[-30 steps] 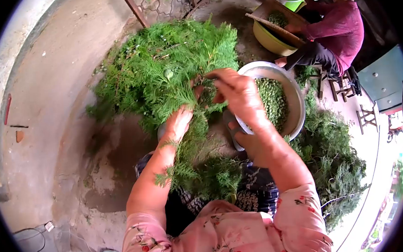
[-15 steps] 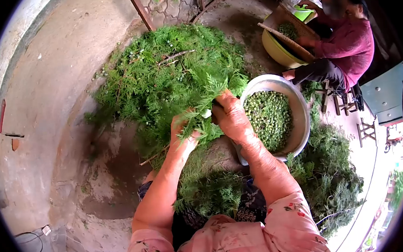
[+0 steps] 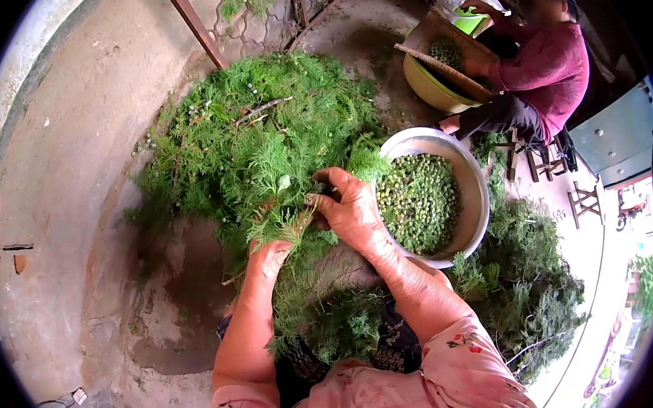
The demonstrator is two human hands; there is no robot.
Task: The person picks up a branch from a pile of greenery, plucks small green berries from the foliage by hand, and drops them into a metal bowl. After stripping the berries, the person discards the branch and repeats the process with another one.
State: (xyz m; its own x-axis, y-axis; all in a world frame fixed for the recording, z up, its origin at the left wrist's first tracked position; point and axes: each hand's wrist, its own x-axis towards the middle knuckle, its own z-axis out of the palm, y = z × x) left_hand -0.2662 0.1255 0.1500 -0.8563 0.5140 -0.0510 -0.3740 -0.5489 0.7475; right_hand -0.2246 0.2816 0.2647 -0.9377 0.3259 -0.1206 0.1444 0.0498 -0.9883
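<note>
My left hand (image 3: pixel 275 246) is closed around a leafy evergreen sprig (image 3: pixel 272 224), whose fronds cover most of its fingers. A pale green cone (image 3: pixel 283 183) shows among the fronds just above. Close beside it, my right hand (image 3: pixel 353 211) has its fingers bent in toward the sprig; what is between the fingertips is hidden. Behind both hands lies a big heap of cut evergreen branches (image 3: pixel 255 133). To the right of my right hand stands a metal basin (image 3: pixel 477 195) holding many small green cones (image 3: pixel 420 202).
More evergreen branches (image 3: pixel 529 274) lie at the right, and others (image 3: pixel 341 323) over my lap. A person in a purple top (image 3: pixel 547 78) sits at the upper right, beside a yellow tub (image 3: pixel 428 85) and a woven tray (image 3: pixel 445 69). Small wooden stools (image 3: pixel 586 201) stand beyond.
My right hand has moved left and down, away from the basin's rim, and its fingers have loosened. My left hand has shifted slightly left and lower with the sprig.
</note>
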